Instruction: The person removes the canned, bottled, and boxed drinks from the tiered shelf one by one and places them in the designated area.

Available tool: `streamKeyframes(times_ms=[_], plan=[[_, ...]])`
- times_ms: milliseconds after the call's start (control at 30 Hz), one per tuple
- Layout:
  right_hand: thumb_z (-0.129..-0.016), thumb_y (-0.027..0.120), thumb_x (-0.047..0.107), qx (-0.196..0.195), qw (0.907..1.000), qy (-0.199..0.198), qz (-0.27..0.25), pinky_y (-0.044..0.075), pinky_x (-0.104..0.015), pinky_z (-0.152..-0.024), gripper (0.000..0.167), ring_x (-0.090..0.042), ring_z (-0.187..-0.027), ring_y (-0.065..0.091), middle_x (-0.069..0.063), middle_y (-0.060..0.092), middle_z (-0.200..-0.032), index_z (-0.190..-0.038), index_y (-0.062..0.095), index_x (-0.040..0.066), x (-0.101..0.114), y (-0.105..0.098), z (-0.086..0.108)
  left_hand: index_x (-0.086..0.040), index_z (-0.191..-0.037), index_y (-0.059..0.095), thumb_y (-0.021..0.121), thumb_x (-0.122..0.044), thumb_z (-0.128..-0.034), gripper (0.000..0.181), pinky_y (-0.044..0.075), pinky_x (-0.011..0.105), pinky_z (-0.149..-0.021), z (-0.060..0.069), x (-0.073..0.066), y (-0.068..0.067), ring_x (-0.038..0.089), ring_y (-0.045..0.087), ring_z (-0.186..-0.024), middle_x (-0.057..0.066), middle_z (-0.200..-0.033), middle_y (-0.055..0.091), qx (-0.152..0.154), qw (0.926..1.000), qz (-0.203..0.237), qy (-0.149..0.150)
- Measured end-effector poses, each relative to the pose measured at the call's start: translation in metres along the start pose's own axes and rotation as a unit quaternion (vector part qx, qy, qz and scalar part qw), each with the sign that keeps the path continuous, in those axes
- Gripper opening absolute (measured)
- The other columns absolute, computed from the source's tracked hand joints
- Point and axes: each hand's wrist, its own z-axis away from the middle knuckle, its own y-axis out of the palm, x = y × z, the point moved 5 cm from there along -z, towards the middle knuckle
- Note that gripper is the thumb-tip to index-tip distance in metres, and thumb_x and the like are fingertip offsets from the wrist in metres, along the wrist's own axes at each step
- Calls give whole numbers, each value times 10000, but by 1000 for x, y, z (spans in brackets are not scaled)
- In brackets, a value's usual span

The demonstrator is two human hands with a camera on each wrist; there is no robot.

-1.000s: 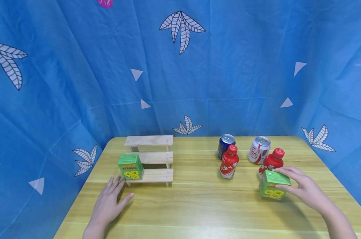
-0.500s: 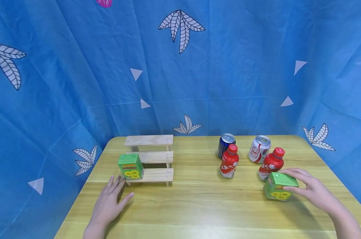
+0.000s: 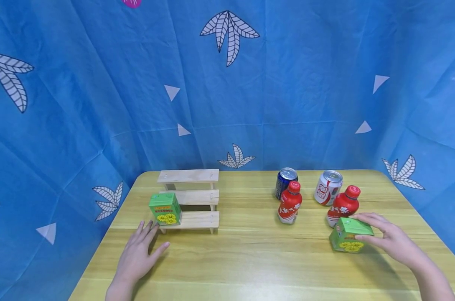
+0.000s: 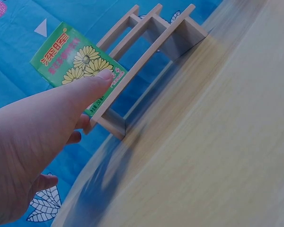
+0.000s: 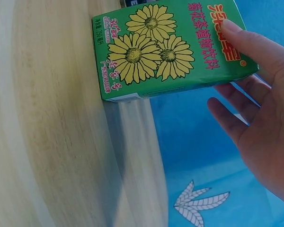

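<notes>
My right hand [image 3: 394, 240] pinches a green drink carton [image 3: 345, 240] with yellow flowers, thumb on the front near the top and fingers behind. In the right wrist view, this upright carton [image 5: 165, 52] has its bottom at or just over the tabletop; I cannot tell if it touches. Right behind it stands a red-capped bottle [image 3: 341, 207]. A matching carton [image 3: 165, 211] stands on the lowest step, left end, of a three-step wooden rack [image 3: 199, 219]. My left hand [image 3: 135, 255] lies by the rack's front left corner, fingers spread, holding nothing.
Farther back on the wooden table [image 3: 250, 259] are a dark blue can [image 3: 283, 184], a second red bottle [image 3: 289, 205] in front of it, and a white can [image 3: 328, 189]. A blue patterned curtain [image 3: 298, 83] encloses the table's back and sides.
My right hand and its carton have shifted a little to the right, then slightly back left. The left hand, the rack and its carton have stayed put.
</notes>
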Motion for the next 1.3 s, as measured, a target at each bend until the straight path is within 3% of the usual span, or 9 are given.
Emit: streamKeyframes(times_ms=[67,267,400,500,567,767,800,1100,1300], plan=[[-857,744,174,54,10000,69,-45,494,-309,-773,476,262,-1087,279,56,561,-1270,-1314,614,205,-1,1,1,-78,-1443,470,568,-597,-903,756,246,656,-1148,0,0,0,435,239,-1464,206,-1528,395,11,10000,6,-6],[-857,744,179,101,9999,69,-37,515,-351,-785,487,265,-1086,279,80,562,-1274,-1324,605,184,-3,1,-1,-73,-1448,461,564,-598,-906,761,237,652,-1153,1,-1,-1,443,232,-1464,214,-1531,385,45,10000,25,-23],[-851,749,161,111,9999,-25,-49,466,-219,-742,480,253,-1076,322,234,508,-1255,-1310,609,152,1,0,-3,-69,-1451,454,566,-590,-908,761,229,650,-1157,1,-2,-2,445,228,-1464,217,-1534,377,47,10000,44,-26],[-854,744,154,136,9998,-37,-113,464,-203,-732,478,245,-1070,338,382,407,-1235,-1311,606,143,3,0,-2,-68,-1450,455,566,-591,-907,763,235,651,-1154,1,-2,-3,444,230,-1464,218,-1532,380,43,10000,57,-26],[-856,743,158,153,9998,-43,-106,463,-205,-732,483,245,-1073,333,404,386,-1229,-1318,604,150,4,0,-2,-68,-1450,455,567,-592,-906,764,241,653,-1151,2,-1,-2,441,235,-1463,216,-1531,383,32,10000,52,-25],[-817,781,165,38,9999,-117,79,434,-172,-769,536,260,-1084,324,318,449,-1237,-1324,606,178,5,-4,-3,-72,-1457,445,563,-594,-907,768,238,654,-1151,1,-1,-1,439,231,-1465,209,-1537,376,48,10000,43,-8],[-812,785,162,31,9998,-157,84,451,-212,-791,544,265,-1087,316,281,479,-1238,-1324,604,174,5,-5,-4,-70,-1457,444,563,-592,-908,767,235,653,-1153,1,-1,-1,440,230,-1465,210,-1537,375,46,10000,50,1],[-813,778,141,104,9984,-504,238,330,-22,-794,477,277,-1101,334,339,461,-1222,-1268,640,178,10,-10,-5,-68,-1461,437,555,-593,-913,768,226,651,-1158,-1,-2,-3,444,219,-1467,214,-1540,368,74,10000,53,3],[-790,794,128,81,9981,-498,367,370,-64,-783,492,281,-1100,319,260,506,-1226,-1257,647,186,9,-11,-5,-69,-1454,448,560,-589,-912,759,234,646,-1157,1,-1,-1,445,230,-1463,211,-1535,377,33,10000,30,25]])
